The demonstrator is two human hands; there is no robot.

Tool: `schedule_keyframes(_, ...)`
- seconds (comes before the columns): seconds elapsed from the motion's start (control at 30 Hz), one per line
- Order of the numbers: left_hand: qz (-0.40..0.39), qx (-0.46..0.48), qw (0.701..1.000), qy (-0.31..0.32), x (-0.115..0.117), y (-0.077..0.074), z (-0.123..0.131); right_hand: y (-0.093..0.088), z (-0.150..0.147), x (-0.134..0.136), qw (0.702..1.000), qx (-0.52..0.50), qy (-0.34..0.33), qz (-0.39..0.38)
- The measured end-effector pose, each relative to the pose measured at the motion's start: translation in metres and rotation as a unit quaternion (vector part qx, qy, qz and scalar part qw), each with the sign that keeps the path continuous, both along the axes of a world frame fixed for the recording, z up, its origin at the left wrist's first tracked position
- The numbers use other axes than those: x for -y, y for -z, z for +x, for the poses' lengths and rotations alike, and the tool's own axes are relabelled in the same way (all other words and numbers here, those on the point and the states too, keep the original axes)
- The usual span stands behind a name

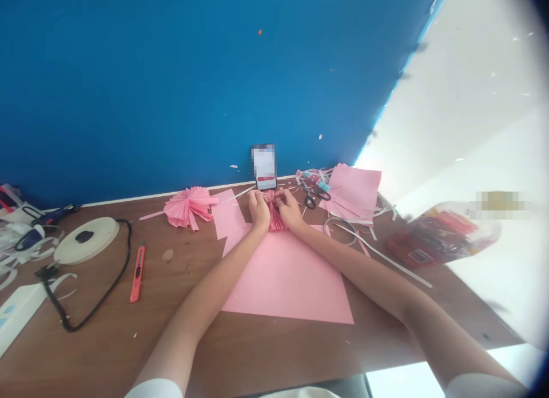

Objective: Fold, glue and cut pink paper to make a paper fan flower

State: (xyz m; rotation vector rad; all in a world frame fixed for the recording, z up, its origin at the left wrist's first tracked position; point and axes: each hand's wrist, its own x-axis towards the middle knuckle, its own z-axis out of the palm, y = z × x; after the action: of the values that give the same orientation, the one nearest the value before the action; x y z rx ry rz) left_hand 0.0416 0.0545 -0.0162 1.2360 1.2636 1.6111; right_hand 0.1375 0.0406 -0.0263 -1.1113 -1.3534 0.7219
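Note:
Between my hands is a pleated pink paper fan (277, 221), gathered narrow at its top and spreading out below. My left hand (259, 209) pinches its gathered end from the left. From the other side my right hand (288, 208) grips the same end with bent fingers. Beneath them a large pink paper sheet (287, 278) lies flat on the brown table. A finished-looking pleated pink paper rosette (189, 206) rests to the left of my hands. Just behind the hands a phone (265, 166) leans upright against the blue wall.
Black-handled scissors (315, 196), a glue tube (315, 180) and stacked pink sheets (354, 189) lie at the back right. A roll of tape (340, 231) and a plastic bag (441, 235) sit right. Left are a red cutter (138, 274), a white reel (87, 241) and a black cable (115, 292).

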Motion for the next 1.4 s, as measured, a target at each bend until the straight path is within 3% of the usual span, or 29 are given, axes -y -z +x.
schedule_keyframes(0.1, 0.019, -0.006, 1.0, -0.002, 0.0, 0.0, 0.001, 0.004, 0.0, -0.005, 0.999, -0.042, -0.012, -0.014)
schedule_keyframes(0.3, 0.009, -0.019, 1.0, 0.0, 0.004, -0.002, 0.003, 0.002, -0.002, -0.006, 1.0, -0.019, -0.015, -0.011)
schedule_keyframes(0.5, -0.01, -0.118, 0.991, -0.057, 0.015, -0.01, 0.007, -0.001, -0.005, 0.001, 0.999, 0.028, -0.02, -0.006)
schedule_keyframes(0.6, -0.012, -0.169, 0.983, -0.073, 0.02, -0.013, 0.009, -0.004, -0.006, 0.006, 0.998, 0.067, 0.001, -0.012)
schedule_keyframes(0.8, -0.003, -0.167, 0.983, -0.08, 0.02, -0.012, 0.01, -0.009, -0.007, 0.014, 0.989, 0.115, 0.077, -0.042)
schedule_keyframes(1.03, -0.011, -0.211, 0.974, -0.083, 0.022, -0.014, 0.009, -0.01, -0.009, 0.015, 0.988, 0.129, 0.077, -0.03)
schedule_keyframes(1.23, -0.01, -0.156, 0.987, -0.045, 0.012, -0.011, 0.002, -0.012, -0.005, 0.013, 0.993, 0.106, 0.055, -0.013)
schedule_keyframes(1.4, -0.081, -0.078, 0.991, 0.071, -0.01, -0.014, -0.021, -0.015, 0.003, 0.005, 0.996, 0.026, 0.031, -0.078)
